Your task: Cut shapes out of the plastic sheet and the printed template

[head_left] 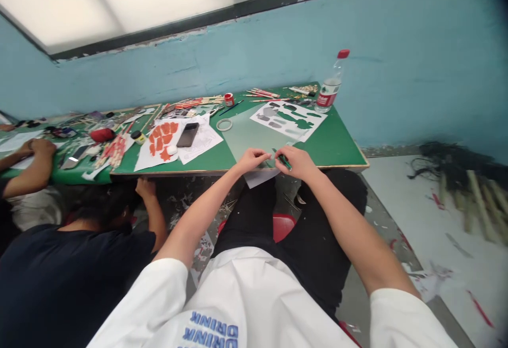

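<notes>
A translucent plastic sheet [242,139] lies on the green table, its near corner hanging over the front edge above my lap. My left hand [253,160] is closed on the near part of this sheet, thumb and fingers pinched together; the exact grip is partly hidden. Just to the right, my right hand [297,161] is wrapped round a slim dark green tool [284,161], perhaps a craft knife or pen; its tip is too small to make out. Beyond the hands, a white paper with grey and green shapes [278,120] lies partly on the sheet.
A water bottle [328,91] stands at the back right. To the left are a tape roll [224,124], a phone [188,135], a paper with orange shapes [156,149] and a red paint jar [229,99]. A co-worker in a dark shirt [75,279] bends low at my left.
</notes>
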`<state>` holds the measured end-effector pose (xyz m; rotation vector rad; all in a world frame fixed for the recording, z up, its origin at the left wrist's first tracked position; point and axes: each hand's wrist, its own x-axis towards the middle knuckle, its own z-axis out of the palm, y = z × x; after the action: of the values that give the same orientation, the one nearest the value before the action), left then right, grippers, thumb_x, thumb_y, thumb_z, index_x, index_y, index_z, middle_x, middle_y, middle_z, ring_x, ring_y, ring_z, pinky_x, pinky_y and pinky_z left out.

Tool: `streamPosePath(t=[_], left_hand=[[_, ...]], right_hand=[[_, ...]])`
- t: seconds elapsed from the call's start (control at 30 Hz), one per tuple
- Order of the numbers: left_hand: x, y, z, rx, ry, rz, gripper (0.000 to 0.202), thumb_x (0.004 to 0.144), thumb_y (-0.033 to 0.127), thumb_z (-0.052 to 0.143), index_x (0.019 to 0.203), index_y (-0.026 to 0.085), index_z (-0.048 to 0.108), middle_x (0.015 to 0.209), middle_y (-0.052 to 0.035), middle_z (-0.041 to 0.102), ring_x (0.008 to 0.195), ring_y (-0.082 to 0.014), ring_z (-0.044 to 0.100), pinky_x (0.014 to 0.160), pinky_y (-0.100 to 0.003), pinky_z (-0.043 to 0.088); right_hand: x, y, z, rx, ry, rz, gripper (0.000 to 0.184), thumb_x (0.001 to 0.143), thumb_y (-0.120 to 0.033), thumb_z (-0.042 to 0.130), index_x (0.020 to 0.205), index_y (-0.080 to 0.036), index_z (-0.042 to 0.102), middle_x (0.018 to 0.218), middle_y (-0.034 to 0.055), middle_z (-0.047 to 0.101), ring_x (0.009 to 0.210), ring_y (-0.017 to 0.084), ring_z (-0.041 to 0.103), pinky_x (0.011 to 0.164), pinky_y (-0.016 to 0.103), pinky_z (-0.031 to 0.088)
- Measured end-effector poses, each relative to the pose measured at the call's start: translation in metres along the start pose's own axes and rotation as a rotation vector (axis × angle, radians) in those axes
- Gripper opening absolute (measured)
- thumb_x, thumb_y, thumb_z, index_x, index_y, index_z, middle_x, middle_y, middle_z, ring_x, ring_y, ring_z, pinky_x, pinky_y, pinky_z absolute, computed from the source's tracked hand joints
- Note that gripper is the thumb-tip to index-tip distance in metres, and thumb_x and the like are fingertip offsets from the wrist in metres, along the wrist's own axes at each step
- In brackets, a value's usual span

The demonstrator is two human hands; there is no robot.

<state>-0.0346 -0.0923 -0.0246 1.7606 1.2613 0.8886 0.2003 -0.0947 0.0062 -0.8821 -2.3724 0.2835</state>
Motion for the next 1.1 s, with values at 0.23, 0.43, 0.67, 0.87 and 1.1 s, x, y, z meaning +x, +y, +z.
streamPosePath(t=[0.23, 0.43, 0.67, 0.87, 1.1], left_hand=[[-0.002, 0.000, -0.004, -0.083, -0.009, 0.030, 0.032, 0.103, 0.041, 0.069, 0.119, 0.014, 0.069, 0.114, -0.0072, 0.071, 0.096, -0.0217, 0.071, 0.084, -0.038, 0.064], [-0.006, -0.003, -0.007, -0.067, 0.006, -0.014, 0.033, 0.104, 0.043, 0.069, 0.118, 0.013, 0.069, 0.110, -0.0065, 0.071, 0.092, -0.0202, 0.071, 0.080, -0.036, 0.064], [-0.007, 0.000, -0.005, -0.064, -0.033, -0.018, 0.032, 0.103, 0.041, 0.070, 0.119, 0.014, 0.068, 0.113, -0.0071, 0.071, 0.095, -0.0210, 0.071, 0.083, -0.038, 0.064], [-0.007, 0.001, -0.006, -0.052, -0.063, -0.016, 0.030, 0.103, 0.040, 0.070, 0.117, 0.014, 0.069, 0.110, -0.0066, 0.071, 0.092, -0.0195, 0.071, 0.081, -0.036, 0.064], [-0.009, -0.004, -0.011, -0.047, -0.115, -0.055, 0.031, 0.103, 0.040, 0.071, 0.117, 0.013, 0.069, 0.111, -0.0065, 0.071, 0.092, -0.0200, 0.071, 0.080, -0.036, 0.064]], right_hand=[[-0.002, 0.001, -0.007, -0.024, -0.088, 0.051, 0.031, 0.103, -0.044, 0.066, 0.115, -0.016, 0.068, 0.110, 0.0061, 0.071, 0.096, 0.019, 0.069, 0.088, 0.038, 0.060], [-0.003, 0.007, -0.005, 0.031, -0.067, 0.093, 0.030, 0.104, -0.044, 0.066, 0.112, -0.015, 0.069, 0.106, 0.0053, 0.071, 0.094, 0.018, 0.069, 0.087, 0.038, 0.060], [0.003, 0.007, 0.005, 0.125, -0.039, 0.107, 0.028, 0.105, -0.043, 0.064, 0.108, -0.016, 0.069, 0.103, 0.0046, 0.071, 0.091, 0.017, 0.069, 0.085, 0.036, 0.061], [0.005, 0.007, 0.009, 0.186, -0.032, 0.129, 0.027, 0.106, -0.042, 0.063, 0.107, -0.015, 0.070, 0.101, 0.0041, 0.072, 0.088, 0.016, 0.069, 0.084, 0.035, 0.061], [0.003, 0.009, 0.005, 0.203, -0.037, 0.123, 0.030, 0.105, -0.045, 0.064, 0.107, -0.016, 0.070, 0.101, 0.0042, 0.071, 0.090, 0.017, 0.068, 0.086, 0.037, 0.059]])
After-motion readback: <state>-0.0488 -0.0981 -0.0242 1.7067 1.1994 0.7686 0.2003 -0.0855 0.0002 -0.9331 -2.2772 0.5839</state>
